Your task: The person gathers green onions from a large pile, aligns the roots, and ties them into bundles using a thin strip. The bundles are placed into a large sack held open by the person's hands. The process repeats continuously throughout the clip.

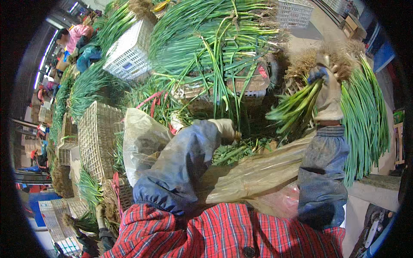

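My right hand [327,87], in a soiled knit glove with blue on the fingers, grips a small bunch of green onions [301,104]. Its leaves hang down to the left, and its roots are near the top of the hand. Beneath and to the right lies a large pile of long green onions [364,122] with brown roots. My left hand [226,129], in a pale glove, is low in the middle, above loose green leaves [234,153]; its fingers are partly hidden. Ahead, a big heap of green onions [206,51] lies with its roots to the right.
A translucent plastic sheet [258,174] covers my lap. White plastic crates [127,61] and a beige crate [98,142] stand at the left, another crate [295,14] at the back. A person in pink [77,35] works at upper left; another person's gloved hand [100,213] shows at lower left.
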{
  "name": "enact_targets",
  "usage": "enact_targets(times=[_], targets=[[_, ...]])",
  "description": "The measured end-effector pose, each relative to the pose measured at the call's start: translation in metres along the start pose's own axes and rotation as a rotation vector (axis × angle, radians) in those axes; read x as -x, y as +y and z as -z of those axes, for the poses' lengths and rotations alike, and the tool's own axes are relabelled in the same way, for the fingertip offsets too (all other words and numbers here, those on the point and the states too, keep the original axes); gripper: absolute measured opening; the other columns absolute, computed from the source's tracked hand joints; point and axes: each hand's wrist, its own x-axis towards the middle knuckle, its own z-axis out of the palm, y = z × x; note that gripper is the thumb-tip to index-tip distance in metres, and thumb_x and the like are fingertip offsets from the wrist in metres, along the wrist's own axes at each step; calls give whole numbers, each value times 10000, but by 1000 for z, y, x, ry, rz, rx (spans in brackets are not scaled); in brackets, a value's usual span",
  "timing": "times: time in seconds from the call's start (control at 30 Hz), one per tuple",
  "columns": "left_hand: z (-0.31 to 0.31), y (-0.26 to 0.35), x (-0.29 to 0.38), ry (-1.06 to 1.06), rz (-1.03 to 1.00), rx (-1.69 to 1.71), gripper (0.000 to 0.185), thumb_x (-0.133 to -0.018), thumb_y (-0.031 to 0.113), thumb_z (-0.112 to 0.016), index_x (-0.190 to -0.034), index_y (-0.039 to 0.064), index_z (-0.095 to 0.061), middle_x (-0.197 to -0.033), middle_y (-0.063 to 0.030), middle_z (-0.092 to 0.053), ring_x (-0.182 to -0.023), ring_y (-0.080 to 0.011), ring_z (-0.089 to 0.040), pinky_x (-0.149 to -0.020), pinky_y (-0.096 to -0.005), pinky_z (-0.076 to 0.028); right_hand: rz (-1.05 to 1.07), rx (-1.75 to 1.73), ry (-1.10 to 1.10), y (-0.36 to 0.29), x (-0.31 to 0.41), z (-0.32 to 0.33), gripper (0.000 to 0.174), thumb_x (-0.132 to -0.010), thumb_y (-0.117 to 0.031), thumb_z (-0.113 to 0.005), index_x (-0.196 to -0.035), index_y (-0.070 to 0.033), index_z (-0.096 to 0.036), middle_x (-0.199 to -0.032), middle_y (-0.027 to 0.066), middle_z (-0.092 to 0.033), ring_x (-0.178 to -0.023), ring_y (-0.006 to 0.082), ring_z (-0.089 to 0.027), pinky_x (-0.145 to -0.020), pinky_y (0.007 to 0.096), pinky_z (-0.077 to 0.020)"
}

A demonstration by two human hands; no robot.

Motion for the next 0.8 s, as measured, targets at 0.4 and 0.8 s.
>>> enact_targets(times=[0.4,0.8], targets=[[244,-29,61,1125,-67,828,100,-684,65,-666,-730,-11,-619,-642,-71,-597,-525,-129,-537,-459,-264,-437,-329,-417,-233,-28,-5,-50,270,-882,-227,-474,-1063,-49,-567,-851,23,-599,-618,66,-491,-570,197,-427],[302,23,-7,1354,50,196,277,-664,243,-622,-879,73,-664,-796,-128,-651,-748,-251,-626,-678,-320,-469,-163,-391,-347,10,-20,-40,306,-864,-122,-446,-1150,-81,-547,-890,20,-646,-645,74,-565,-585,211,-470]])
